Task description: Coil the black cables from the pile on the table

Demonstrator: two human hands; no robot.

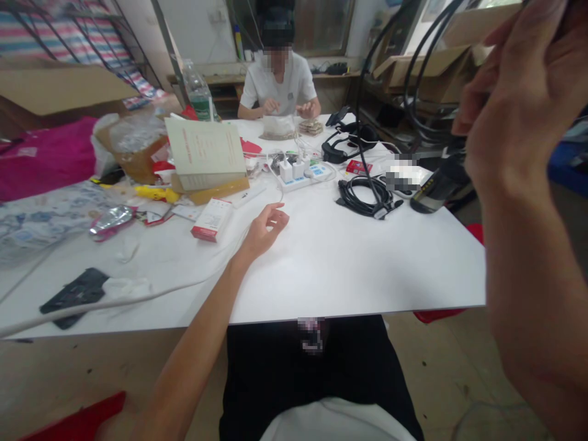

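My left hand [267, 228] rests on the white table [349, 263], its fingers loosely bent and apart, with nothing in them. Beyond its fingertips is a white power strip [298, 182] with plugs in it. A red-and-white box [212, 219] lies to its left. My right hand [514, 86] is raised close to the camera at the upper right, fingers curled; the frame edge cuts it off, and what they grip is hidden. Past its wrist, a dark cylindrical container [434, 188] stands tilted in view. A black cable coil [367, 199] lies between the hands, one strand rising out of view.
Across the table sits a person [278, 86] in a white shirt, hands near a clear bag [278, 127]. A black headset [342, 147] lies at the back. Leftward are a book [204, 147], a bottle [199, 98], a black flat object [76, 297] and a pale cable [138, 300].
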